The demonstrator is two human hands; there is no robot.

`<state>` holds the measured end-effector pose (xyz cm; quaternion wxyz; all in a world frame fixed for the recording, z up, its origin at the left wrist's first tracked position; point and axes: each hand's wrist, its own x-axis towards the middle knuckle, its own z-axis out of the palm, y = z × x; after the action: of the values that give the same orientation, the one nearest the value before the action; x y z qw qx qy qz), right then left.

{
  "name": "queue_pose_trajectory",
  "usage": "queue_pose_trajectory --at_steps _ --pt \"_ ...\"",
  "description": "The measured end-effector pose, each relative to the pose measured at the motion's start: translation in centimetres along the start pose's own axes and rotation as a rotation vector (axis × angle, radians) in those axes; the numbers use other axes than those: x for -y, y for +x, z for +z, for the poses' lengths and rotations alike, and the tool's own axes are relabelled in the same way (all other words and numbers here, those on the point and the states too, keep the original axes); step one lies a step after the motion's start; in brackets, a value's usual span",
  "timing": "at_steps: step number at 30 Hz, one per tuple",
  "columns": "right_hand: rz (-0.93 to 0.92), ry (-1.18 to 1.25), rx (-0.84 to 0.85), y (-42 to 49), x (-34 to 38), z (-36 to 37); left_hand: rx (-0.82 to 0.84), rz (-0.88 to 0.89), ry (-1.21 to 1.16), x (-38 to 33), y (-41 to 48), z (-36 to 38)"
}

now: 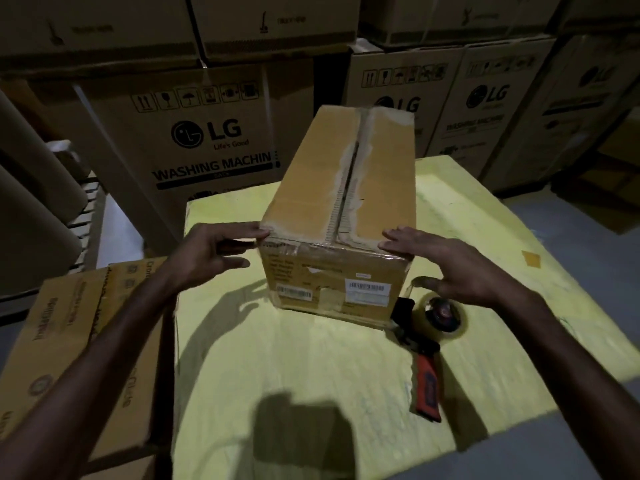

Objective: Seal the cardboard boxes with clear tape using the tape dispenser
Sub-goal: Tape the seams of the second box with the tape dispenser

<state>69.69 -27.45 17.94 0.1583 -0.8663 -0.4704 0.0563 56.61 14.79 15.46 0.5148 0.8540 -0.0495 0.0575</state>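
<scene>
A brown cardboard box stands on a yellow-covered table, its top flaps closed along a torn centre seam. My left hand reaches to the box's near left top corner with straight fingers touching the edge. My right hand lies with straight fingers on the near right top corner. A tape dispenser with a red handle and a roll of clear tape lies on the table just right of the box, below my right hand.
A flat brown carton lies at the table's left side. Large washing-machine cartons are stacked behind and to the right. Cardboard rolls lean at the far left. A tape scrap sticks to the table at right.
</scene>
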Motion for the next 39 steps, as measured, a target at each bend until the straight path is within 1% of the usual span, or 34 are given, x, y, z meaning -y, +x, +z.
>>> queue_pose_trajectory --at_steps 3,5,11,13,17,20,23,26,27,29,31,33,35,37,39 --pt "-0.052 -0.045 -0.06 0.5 -0.2 0.2 0.012 0.134 0.187 -0.7 1.2 -0.5" --pt "-0.056 -0.071 -0.107 1.2 0.0 0.4 0.037 0.185 0.311 -1.2 2.4 -0.8" --pt "0.001 -0.066 -0.184 2.9 0.4 1.2 0.114 0.168 0.522 -1.4 5.1 -1.0" --pt "-0.007 -0.065 -0.214 3.0 0.2 1.6 0.101 0.197 0.563 -1.0 5.3 -0.2" --pt "-0.042 -0.061 -0.298 2.5 -0.6 2.5 -0.009 0.264 0.53 0.1 5.0 1.1" --pt "-0.093 -0.178 -0.385 1.6 -1.7 3.3 -0.027 0.328 0.565 0.2 4.8 1.9" --pt "-0.202 -0.385 -0.48 0.8 -3.4 4.5 -0.042 0.446 0.663 0.2 4.5 2.6" --pt "-0.238 -0.477 -0.537 0.4 -5.0 6.3 -0.091 0.648 0.901 1.1 4.3 3.5" --pt "-0.248 -0.492 -0.551 0.4 -5.3 6.7 -0.072 0.715 0.937 1.9 4.2 3.8" --pt "-0.283 -0.515 -0.562 0.6 -5.8 7.1 -0.036 0.785 0.953 3.8 3.9 4.2" --pt "-0.342 -0.533 -0.558 0.9 -6.3 6.9 -0.054 0.803 0.98 5.3 3.8 4.1" --pt "-0.407 -0.54 -0.533 1.0 -6.9 6.5 -0.088 0.845 1.023 5.9 4.0 4.0" --pt "-0.444 -0.545 -0.49 1.0 -7.4 5.9 -0.072 0.905 1.056 5.9 4.4 3.8" --pt "-0.448 -0.568 -0.45 0.7 -7.5 5.2 -0.032 0.938 1.088 6.0 4.2 3.3" --pt "-0.424 -0.536 -0.443 0.2 -6.8 4.9 -0.027 0.948 1.078 6.1 3.6 3.2"
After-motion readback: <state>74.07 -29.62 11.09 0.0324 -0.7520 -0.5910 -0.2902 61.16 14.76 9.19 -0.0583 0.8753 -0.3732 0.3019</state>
